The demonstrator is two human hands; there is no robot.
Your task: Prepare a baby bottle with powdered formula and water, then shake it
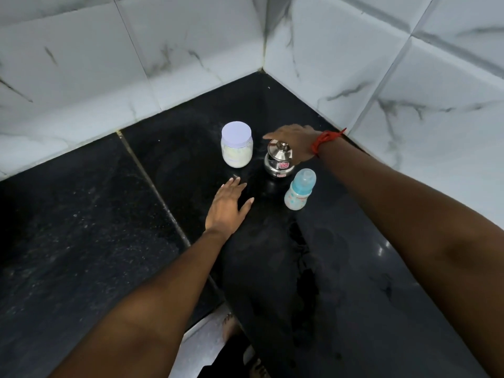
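A clear jar (236,148) with a pale lid holds whitish powder and stands in the corner of the black counter (368,282). Right of it sits a small steel pot (279,162) with a knobbed lid. A capped baby bottle (299,193) with a blue-tinted body stands in front of the pot, to its right. My right hand (296,140) hovers over and behind the steel pot, fingers spread, touching or nearly touching its lid; I cannot tell which. My left hand (229,207) lies flat on the counter in front of the jar, fingers apart, holding nothing.
White marble-look tiled walls (354,77) close the corner behind the objects. A seam (152,186) runs diagonally across the counter to the left. The counter's front edge lies at the bottom, with the floor and my feet below it. A red thread circles my right wrist (321,140).
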